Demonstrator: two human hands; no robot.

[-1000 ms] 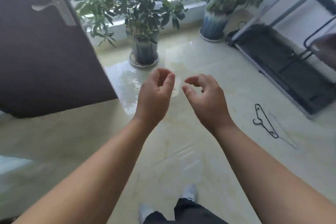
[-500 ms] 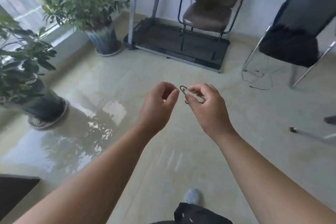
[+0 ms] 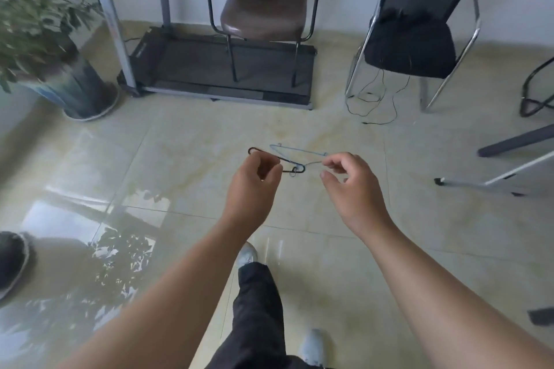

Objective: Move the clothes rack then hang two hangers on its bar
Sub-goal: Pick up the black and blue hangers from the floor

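Observation:
Two thin wire hangers lie on the glossy tiled floor just beyond my hands: a black hanger (image 3: 295, 170) and a light blue hanger (image 3: 296, 149), overlapping at the hooks. My left hand (image 3: 251, 189) hovers in front of the black one and hides part of it. My right hand (image 3: 350, 189) hovers by the blue one's right end. Both hands are loosely curled, thumb and fingers apart, holding nothing. A dark bar (image 3: 509, 141) and a pale metal leg (image 3: 494, 180) enter from the right edge; I cannot tell whether they belong to the clothes rack.
A treadmill (image 3: 224, 69) stands against the far wall with a brown chair (image 3: 266, 9) on its deck. A black chair (image 3: 410, 45) and a loose cable (image 3: 374, 99) are to the right. A potted plant (image 3: 75, 87) stands at the left. My feet are below.
The view has swung right, away from the door and window plants to the treadmill and chairs. The hangers moved from the right side to straight ahead, behind my hands. My hands kept their pose.

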